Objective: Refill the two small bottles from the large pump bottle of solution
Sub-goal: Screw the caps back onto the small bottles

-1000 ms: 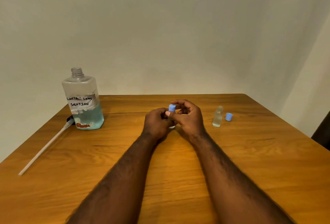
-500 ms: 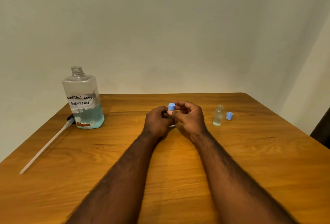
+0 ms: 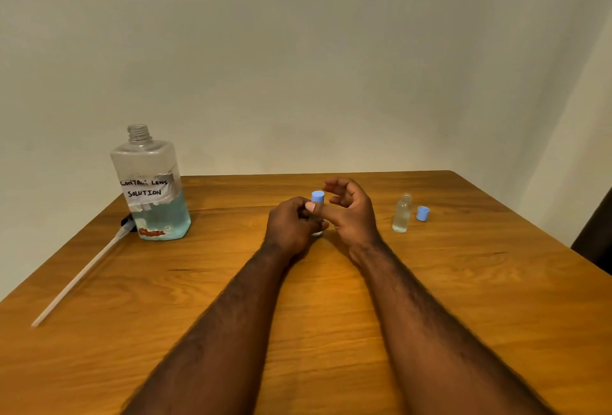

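My left hand (image 3: 291,226) is wrapped around a small bottle (image 3: 317,232) standing on the table; only its base and its blue cap (image 3: 318,197) show. My right hand (image 3: 351,212) is beside it with fingers spread off the cap, its thumb resting near the bottle's neck. A second small clear bottle (image 3: 401,212) stands uncapped to the right, with its blue cap (image 3: 422,213) lying next to it. The large bottle (image 3: 150,186), labelled contact lens solution, stands at the far left, open-necked and about half full of pale blue liquid.
The pump head with its long white tube (image 3: 79,274) lies on the wooden table (image 3: 331,298) left of the large bottle, reaching toward the left edge. A dark object (image 3: 596,236) sits past the table's right edge. A plain wall is behind.
My right hand's fingers have lifted off the blue cap and spread apart. The left hand still holds the small bottle in the same place.
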